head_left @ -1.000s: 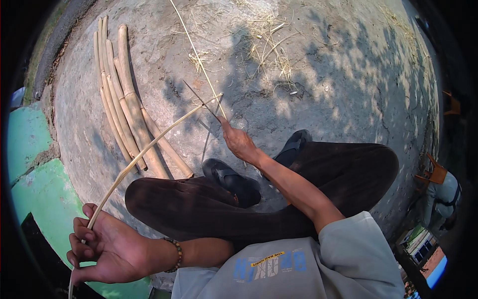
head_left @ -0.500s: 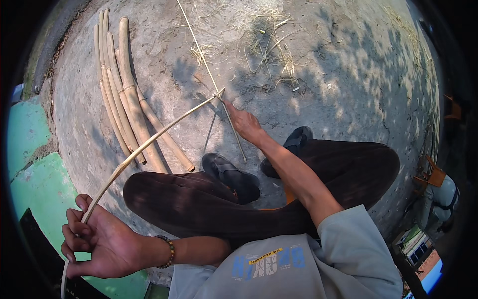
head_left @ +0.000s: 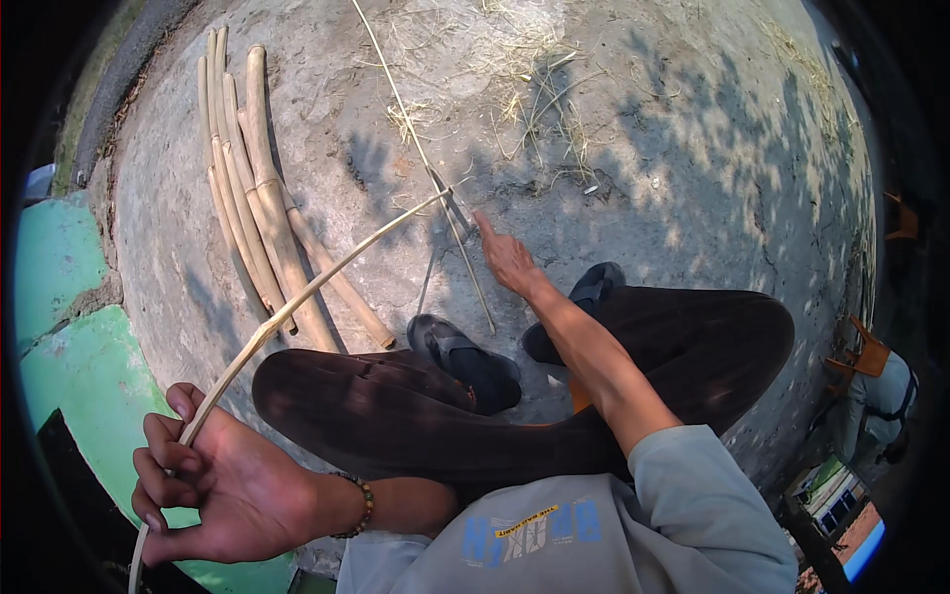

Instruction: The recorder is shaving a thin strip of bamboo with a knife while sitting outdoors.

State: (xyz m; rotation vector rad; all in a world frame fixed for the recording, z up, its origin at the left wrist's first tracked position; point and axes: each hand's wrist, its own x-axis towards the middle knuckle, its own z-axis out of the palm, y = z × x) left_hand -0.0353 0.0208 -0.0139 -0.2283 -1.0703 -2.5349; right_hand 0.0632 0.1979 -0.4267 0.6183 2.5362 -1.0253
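Observation:
My left hand (head_left: 242, 485) curls its fingers round a long pale bamboo strip (head_left: 327, 272), which bends out past my palm at the lower left. The strip slants up and away to the right, its far end close to my right hand (head_left: 510, 262). That hand is closed, with the index finger stretched forward. A narrow dark shape like a blade lies between its fingertip and the strip's end; I cannot tell whether it is a knife or a shadow. Another thin strip (head_left: 408, 117) runs along the ground behind that end.
Several bamboo poles (head_left: 265, 188) lie together on the concrete at the left. Loose shavings (head_left: 539, 104) are scattered ahead. My sandalled feet (head_left: 450, 351) are between my bent knees. Green paving (head_left: 74, 356) borders the left; a person (head_left: 881, 401) and an orange chair (head_left: 863, 354) are at the far right.
My right hand has shifted a little right and down, away from the strip's end, which now shows more plainly. The left hand keeps its hold on the strip.

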